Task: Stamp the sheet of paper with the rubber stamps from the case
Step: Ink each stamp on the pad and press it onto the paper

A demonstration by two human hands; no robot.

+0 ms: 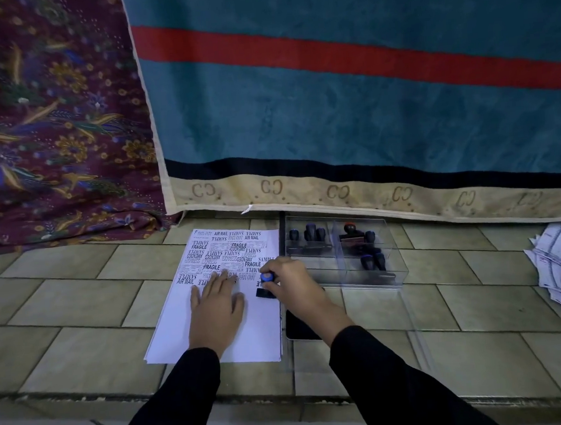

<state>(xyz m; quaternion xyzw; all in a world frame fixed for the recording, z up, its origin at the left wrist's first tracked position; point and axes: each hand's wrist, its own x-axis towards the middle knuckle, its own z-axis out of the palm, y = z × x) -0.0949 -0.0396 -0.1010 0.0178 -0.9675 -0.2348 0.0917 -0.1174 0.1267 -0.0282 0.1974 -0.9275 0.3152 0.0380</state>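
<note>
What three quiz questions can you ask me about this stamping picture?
1. True or false: the left hand lies flat on the paper.
2. Pick one: the right hand grips a stamp whose top is A) blue, B) yellow, C) green.
3. Fill the gap: the other stamps sit in a clear ____ to the right of the paper.

Key: 1 true. 2 A. 3 case.
</note>
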